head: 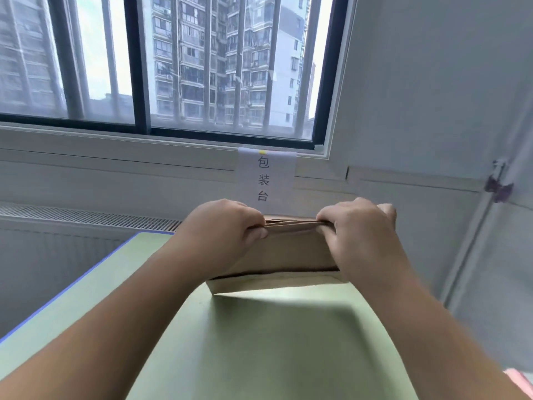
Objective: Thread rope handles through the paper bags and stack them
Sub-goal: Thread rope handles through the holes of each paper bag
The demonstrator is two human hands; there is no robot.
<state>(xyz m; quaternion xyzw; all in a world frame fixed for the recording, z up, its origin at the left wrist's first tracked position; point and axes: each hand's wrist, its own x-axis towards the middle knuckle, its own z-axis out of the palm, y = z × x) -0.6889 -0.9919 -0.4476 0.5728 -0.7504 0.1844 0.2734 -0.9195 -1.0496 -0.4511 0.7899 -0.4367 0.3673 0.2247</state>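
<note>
— Paper bag [288,249] position?
— Held over the far side of the table [259,342], left hand [219,226] and right hand [357,229] each pinching a top corner
— Handling?
— Light, thin, probably creases and tears easily; grip the folded rim

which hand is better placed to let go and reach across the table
Left, probably. The left hand pinches only the top corner of the paper bag, with more bare table on its side; the right hand covers the bag's right edge, steadying it better.
</note>
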